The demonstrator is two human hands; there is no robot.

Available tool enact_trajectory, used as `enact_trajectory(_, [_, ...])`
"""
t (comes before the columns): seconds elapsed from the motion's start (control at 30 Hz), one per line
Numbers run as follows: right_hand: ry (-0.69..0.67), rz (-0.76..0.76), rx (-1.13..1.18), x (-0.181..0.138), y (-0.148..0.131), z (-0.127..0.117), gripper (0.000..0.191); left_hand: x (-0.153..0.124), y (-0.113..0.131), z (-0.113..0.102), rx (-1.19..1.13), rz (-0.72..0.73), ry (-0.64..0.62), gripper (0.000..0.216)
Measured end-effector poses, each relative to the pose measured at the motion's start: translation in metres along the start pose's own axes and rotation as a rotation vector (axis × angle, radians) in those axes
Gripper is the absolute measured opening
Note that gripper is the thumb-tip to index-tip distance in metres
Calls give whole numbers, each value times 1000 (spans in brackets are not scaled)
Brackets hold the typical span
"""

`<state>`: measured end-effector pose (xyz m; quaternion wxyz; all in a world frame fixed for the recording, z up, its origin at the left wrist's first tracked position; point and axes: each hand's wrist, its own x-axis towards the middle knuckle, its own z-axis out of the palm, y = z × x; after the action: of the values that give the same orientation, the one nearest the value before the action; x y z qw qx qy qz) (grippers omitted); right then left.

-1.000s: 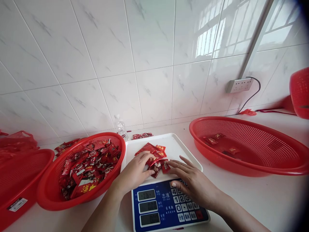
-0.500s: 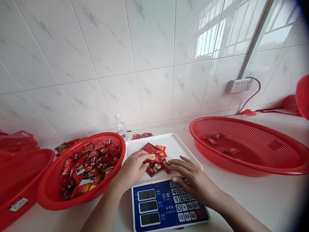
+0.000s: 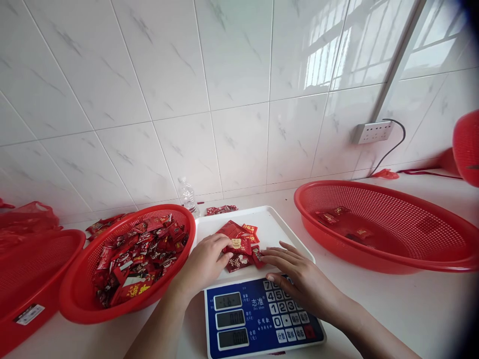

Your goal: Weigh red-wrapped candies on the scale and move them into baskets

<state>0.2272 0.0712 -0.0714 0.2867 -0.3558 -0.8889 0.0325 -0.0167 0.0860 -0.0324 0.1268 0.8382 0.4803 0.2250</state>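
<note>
A small heap of red candy packets lies on the white weighing tray of a blue-faced electronic scale. My left hand rests on the tray's left front with its fingers curled against the packets. My right hand lies flat with fingers stretched out, fingertips touching the packets from the right, palm over the scale's keypad. Neither hand has lifted a packet off the tray.
A red mesh basket full of red packets stands left of the scale, with another red bin beyond it. A large red basket at the right holds a few packets. A water bottle, loose packets and a wall socket are behind.
Both hands have shifted slightly, nudging the front packets of the heap a little to the left on the tray. The baskets and the scale stay put.
</note>
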Motion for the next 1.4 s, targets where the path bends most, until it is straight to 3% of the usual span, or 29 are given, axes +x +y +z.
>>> enact_trajectory(0.1, [0,-7,-23,-1,2,1,27,-1,1,2,-28,10,-11,22])
enact_trajectory(0.27, [58,-61,-56,-3,7,6,28,4,7,11,37,-16,-188,77])
enact_trajectory(0.37, [96,-82,-60,-5,11,11,29,18,11,14,72,-46,-312,93])
enact_trajectory(0.57, [175,-96,-75,-12,23,20,36,48,15,14,195,-36,-474,83])
enact_trajectory(0.8, [254,-110,-96,-11,24,20,36,56,5,32,309,11,-178,57])
enact_trajectory(0.93, [278,-108,-72,-6,14,11,35,60,0,31,241,11,-10,33])
enact_trajectory(1.03, [287,-95,-58,-4,11,5,33,61,-6,7,154,-51,141,24])
enact_trajectory(1.17, [295,-57,-32,-5,11,2,31,46,-34,-56,116,-242,382,24])
enact_trajectory(1.27, [316,-60,-24,-5,10,0,29,13,-69,-116,215,-450,524,29])
enact_trajectory(1.4, [328,-57,-29,-6,11,1,28,-56,-114,-186,388,-765,642,30])
